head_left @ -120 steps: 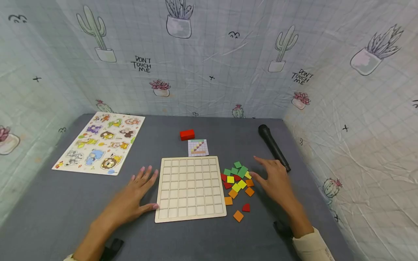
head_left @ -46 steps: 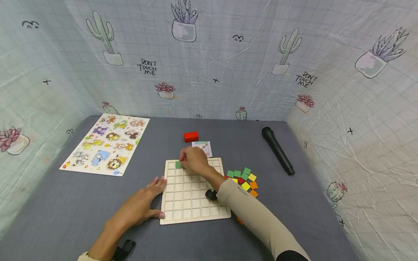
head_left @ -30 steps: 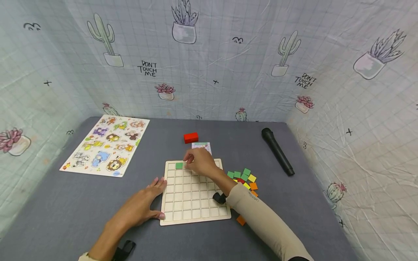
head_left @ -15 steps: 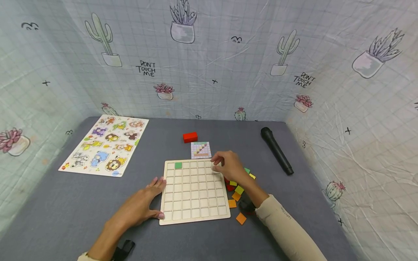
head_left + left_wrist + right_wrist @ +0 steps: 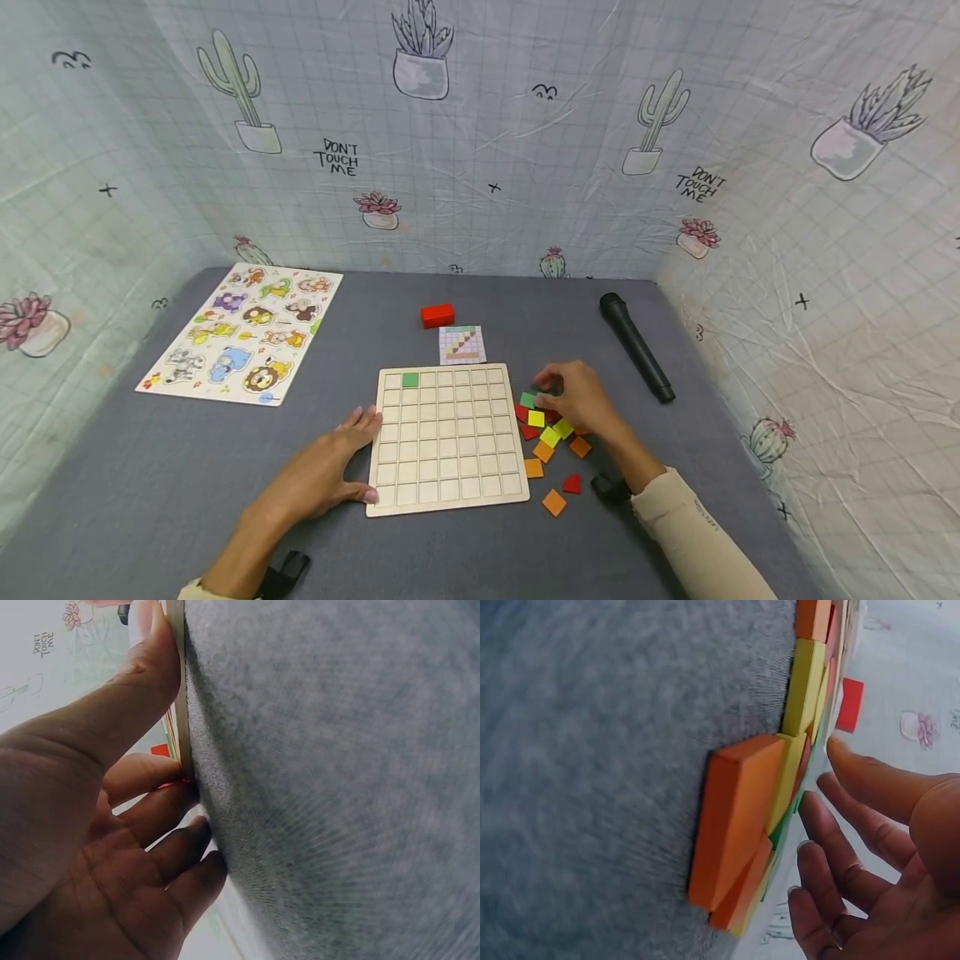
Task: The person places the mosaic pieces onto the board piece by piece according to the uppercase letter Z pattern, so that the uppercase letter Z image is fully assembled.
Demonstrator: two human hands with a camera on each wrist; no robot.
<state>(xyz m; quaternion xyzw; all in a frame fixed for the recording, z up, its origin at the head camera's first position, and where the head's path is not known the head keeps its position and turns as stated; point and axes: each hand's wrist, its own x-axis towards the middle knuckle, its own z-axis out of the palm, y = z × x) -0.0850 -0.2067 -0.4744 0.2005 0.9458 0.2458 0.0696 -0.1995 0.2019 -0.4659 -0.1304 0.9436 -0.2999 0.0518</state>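
A wooden grid board [image 5: 450, 450] lies in the middle of the table, with one green square tile [image 5: 410, 380] in its top row, second cell from the left. My left hand [image 5: 318, 467] rests along the board's left edge, thumb at the lower corner and fingers relaxed. Over the loose pile on the right is my right hand [image 5: 581, 398], thumb and fingers apart with no tile visible between them. Under its fingertips are green tiles [image 5: 528, 400], partly hidden by the hand. Yellow tiles [image 5: 551, 437], red pieces [image 5: 572, 484] and orange tiles [image 5: 731, 825] lie beside them.
A small pattern card [image 5: 462, 345] touches or nearly touches the board's far edge, with a red block [image 5: 437, 316] behind it. A black microphone [image 5: 637, 350] lies at the right. An animal picture board [image 5: 240, 333] lies at the far left.
My right hand has let go of a green tile in the board's top row and moved back right to the pile. My left hand has stayed at the board's left edge.
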